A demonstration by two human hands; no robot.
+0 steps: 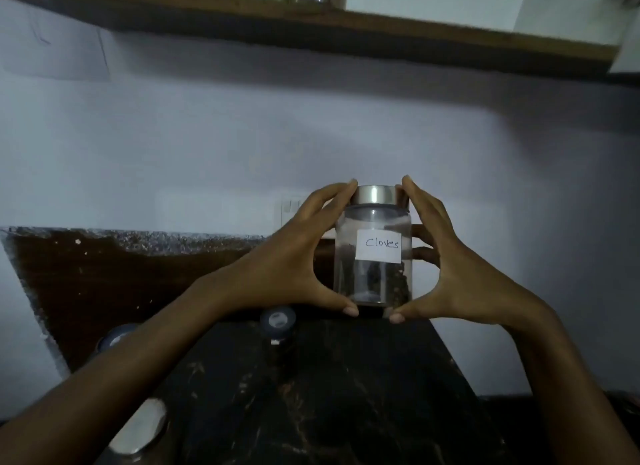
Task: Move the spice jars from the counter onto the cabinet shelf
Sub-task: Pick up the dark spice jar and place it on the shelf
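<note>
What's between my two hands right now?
The cloves jar, upright, gripped by the left hand and right hand from either side, in the head view.

Cloves jar (373,249): clear glass, silver metal lid, white paper label handwritten "Cloves", dark contents in the lower part. It is upright at centre right of the frame, raised above the counter (346,395) and gripped between the left hand (298,256) and right hand (460,267). Second jar (278,320), greyish lid, stands on the counter just below and left of it. Third jar (114,336), at left, is partly hidden. Fourth jar (138,426), bright lid, is at lower left. The wooden shelf (311,24) spans the top of the frame.
</note>
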